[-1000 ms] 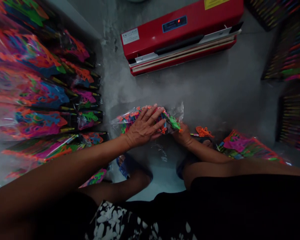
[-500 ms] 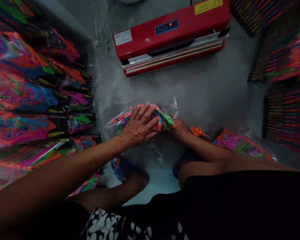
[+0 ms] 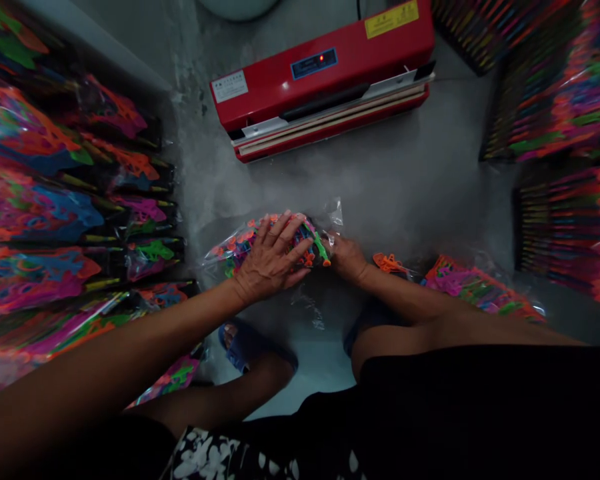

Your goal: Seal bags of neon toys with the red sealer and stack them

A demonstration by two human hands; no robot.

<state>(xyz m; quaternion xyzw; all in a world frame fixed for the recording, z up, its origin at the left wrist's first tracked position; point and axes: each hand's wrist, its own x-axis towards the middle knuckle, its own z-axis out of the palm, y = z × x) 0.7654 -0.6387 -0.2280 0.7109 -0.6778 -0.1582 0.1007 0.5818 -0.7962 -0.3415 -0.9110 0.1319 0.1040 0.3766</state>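
In the last second your head has turned slightly, so the sealer [image 3: 325, 73], the bags along the left [image 3: 35, 200] and everything else sit further left in view; that looks like a camera shift, not things being moved.

The real change is small and is at the bag [image 3: 225, 250]. The green piece [image 3: 323, 247] at its right end has swung from lying aslant to standing steeper, closer in beside your left grip [image 3: 275, 250]. Whether it is inside the film there, you can't tell. To judge by this, the load is being settled and the bag is not yet finished with.

Your left grip is spread wide, palm down with fingers nearly straight, over the middle of the bag; it presses without closing round anything. Your right grip [image 3: 349, 257] is at the bag's right end, its fingertips partly hidden, so how far it is closed, and whether it has hold of the film, can't be told.

The bag seems to rest on the floor [image 3: 380, 167] in front of your feet, apart from the sealer. An orange piece [image 3: 390, 263] lies just beyond your right wrist.
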